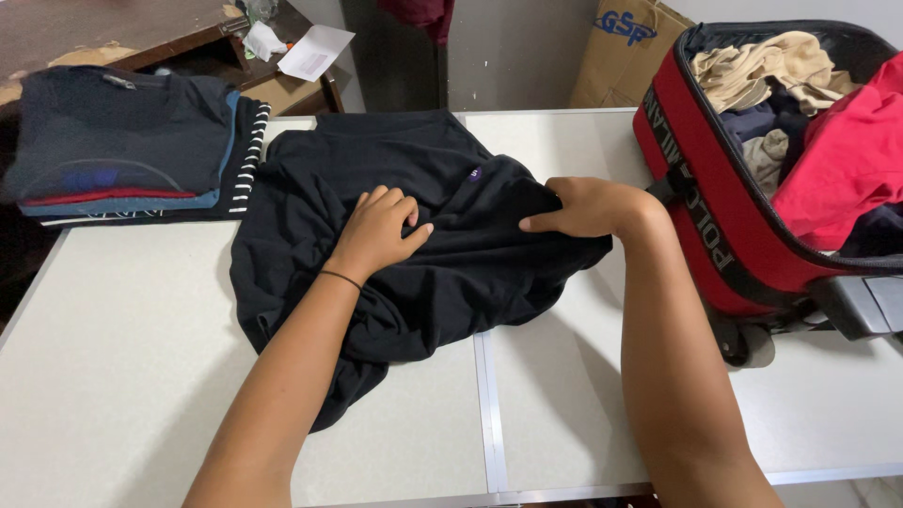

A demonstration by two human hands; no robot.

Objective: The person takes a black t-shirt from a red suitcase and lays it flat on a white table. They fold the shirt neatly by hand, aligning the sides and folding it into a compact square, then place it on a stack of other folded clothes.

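Fingers (400,202) of the left hand (376,233) are curled loosely, tips pressed into the crumpled black cotton T-shirt (442,245), bunching the cloth a little rather than clamping it; whether any fold is actually pinched under them I cannot tell

Starting at the far left corner of the white folding table (122,357), a stack of folded dark shirts (132,146) sits with red and blue layers showing at its edge. Just beside it, the black shirt spreads over the middle of the table, running from the far edge back towards the near one, its tail trailing across the centre seam. Both hands lie on it: the left on its middle, the right hand (588,207) at its right-hand edge, fingers closed on a gathered ridge of fabric there. So the bulk of the shirt lies left of and below the right hand, and the left hand is nearer its centre

At the right edge stands an open red soft-sided suitcase (715,207), heaped with beige and red clothing; its far side is cut off
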